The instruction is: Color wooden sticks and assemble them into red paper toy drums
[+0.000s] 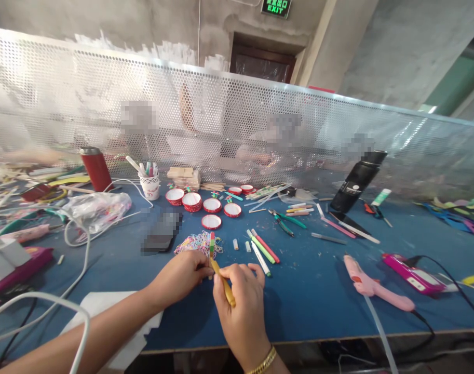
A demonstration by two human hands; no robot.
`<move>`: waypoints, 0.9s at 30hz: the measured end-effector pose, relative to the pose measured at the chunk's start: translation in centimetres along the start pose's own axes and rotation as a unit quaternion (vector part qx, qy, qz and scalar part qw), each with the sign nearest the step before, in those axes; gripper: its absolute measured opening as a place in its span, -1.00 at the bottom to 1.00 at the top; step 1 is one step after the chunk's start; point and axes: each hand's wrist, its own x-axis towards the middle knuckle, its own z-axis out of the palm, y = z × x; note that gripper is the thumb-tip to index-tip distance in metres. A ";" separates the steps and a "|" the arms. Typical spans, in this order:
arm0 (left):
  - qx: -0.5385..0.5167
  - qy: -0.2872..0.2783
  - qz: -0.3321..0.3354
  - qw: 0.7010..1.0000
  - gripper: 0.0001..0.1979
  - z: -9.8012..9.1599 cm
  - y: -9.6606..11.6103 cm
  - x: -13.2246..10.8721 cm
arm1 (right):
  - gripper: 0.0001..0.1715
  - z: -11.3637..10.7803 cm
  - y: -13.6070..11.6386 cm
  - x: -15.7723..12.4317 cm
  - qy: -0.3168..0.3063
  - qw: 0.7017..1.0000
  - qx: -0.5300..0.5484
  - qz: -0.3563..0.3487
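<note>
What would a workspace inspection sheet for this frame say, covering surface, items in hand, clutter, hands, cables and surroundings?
Surface: blue tabletop, crowded toward the back.
Items in hand: small stick, partly red and green; yellow marker, one end beside the stick, contact unclear.
Clutter: pile of coloured bands, red-rimmed discs, green-handled pliers, pink glue gun.
Hands: left hand pinches the small stick; right hand has its fingers around the yellow marker.
Cables: white cable crosses the view of the left forearm; black cable trails from the pink glue gun.
Surroundings: perforated screen; lit exit sign.
</note>
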 end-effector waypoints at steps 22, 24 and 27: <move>-0.007 -0.012 -0.002 1.000 -0.80 -0.1 -0.1 0.0 | -0.90 0.0 0.1 -0.1 0.009 1.000 0.005 -0.006; -0.008 -0.011 -0.007 1.000 -0.80 -0.1 0.0 -0.1 | -0.90 0.1 0.1 -0.1 0.006 1.000 0.005 -0.011; -0.005 -0.005 -0.006 1.000 -0.81 -0.2 0.2 -0.1 | -0.91 0.1 0.1 -0.1 -0.001 1.000 0.001 -0.009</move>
